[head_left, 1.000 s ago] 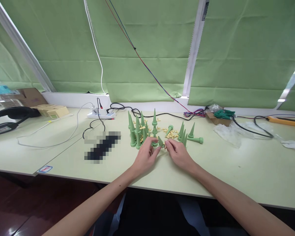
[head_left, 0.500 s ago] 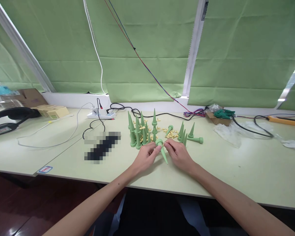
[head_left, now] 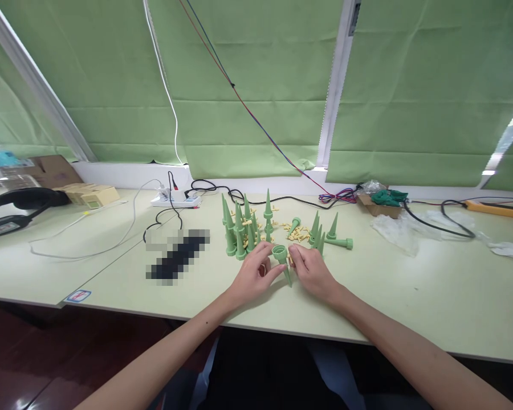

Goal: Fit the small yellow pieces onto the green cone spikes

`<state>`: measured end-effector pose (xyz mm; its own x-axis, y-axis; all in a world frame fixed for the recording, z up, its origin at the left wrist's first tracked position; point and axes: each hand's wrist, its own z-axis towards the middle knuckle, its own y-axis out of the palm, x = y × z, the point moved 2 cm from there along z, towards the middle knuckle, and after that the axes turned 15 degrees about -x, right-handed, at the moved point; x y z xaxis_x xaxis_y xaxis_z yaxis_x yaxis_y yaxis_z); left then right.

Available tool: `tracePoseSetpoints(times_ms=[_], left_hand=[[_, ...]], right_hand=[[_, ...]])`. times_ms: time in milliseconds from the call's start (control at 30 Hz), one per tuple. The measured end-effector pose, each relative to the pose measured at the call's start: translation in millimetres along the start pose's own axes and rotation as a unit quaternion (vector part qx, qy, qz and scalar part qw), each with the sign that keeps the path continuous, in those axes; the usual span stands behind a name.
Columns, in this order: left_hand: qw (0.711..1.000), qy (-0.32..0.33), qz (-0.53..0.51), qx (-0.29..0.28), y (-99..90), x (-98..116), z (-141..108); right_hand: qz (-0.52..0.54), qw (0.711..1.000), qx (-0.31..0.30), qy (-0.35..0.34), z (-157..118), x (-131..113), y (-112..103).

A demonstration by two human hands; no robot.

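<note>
My left hand [head_left: 256, 274] holds a green spike [head_left: 281, 254] between thumb and fingers, its round open end tilted up and its point down toward the table. On the spike's right side, my right hand [head_left: 310, 267] pinches a small yellow piece [head_left: 289, 259] against it. Behind my left hand stands a cluster of upright green spikes [head_left: 240, 233], some with yellow pieces sticking out. Loose yellow pieces [head_left: 298, 233] lie in a pile behind my hands, with a green spike [head_left: 295, 224] on them. More green spikes [head_left: 332, 228] stand or lie to the right.
A power strip [head_left: 177, 199] with cables sits at the back left, a headset [head_left: 21, 205] at the far left. At the back right are a cardboard box [head_left: 380, 209], plastic bags [head_left: 395, 233] and black cable. The table's front edge [head_left: 282, 332] runs near my forearms.
The held spike has turned so its open end now faces up toward me. My left fingers have shifted around it, and the yellow piece at my right fingertips shows more clearly.
</note>
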<state>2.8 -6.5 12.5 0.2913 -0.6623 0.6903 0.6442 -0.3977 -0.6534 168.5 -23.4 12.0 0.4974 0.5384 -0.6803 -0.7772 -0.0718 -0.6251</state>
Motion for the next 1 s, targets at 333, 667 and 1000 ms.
tracePoseSetpoints(times_ms=[333,667,1000], left_hand=[[0.996,-0.052,-0.003,0.071,0.0,-3.6,2.3],[0.986,-0.111,-0.122,0.013,-0.3,-5.4,1.3],[0.99,-0.083,-0.107,-0.04,-1.3,1.8,-1.0]], right_hand=[[0.021,0.999,0.033,0.018,1.8,3.0,-1.0],[-0.032,0.998,-0.009,-0.059,-0.6,-1.8,-1.2],[-0.018,0.998,-0.02,-0.061,-1.2,-1.5,0.4]])
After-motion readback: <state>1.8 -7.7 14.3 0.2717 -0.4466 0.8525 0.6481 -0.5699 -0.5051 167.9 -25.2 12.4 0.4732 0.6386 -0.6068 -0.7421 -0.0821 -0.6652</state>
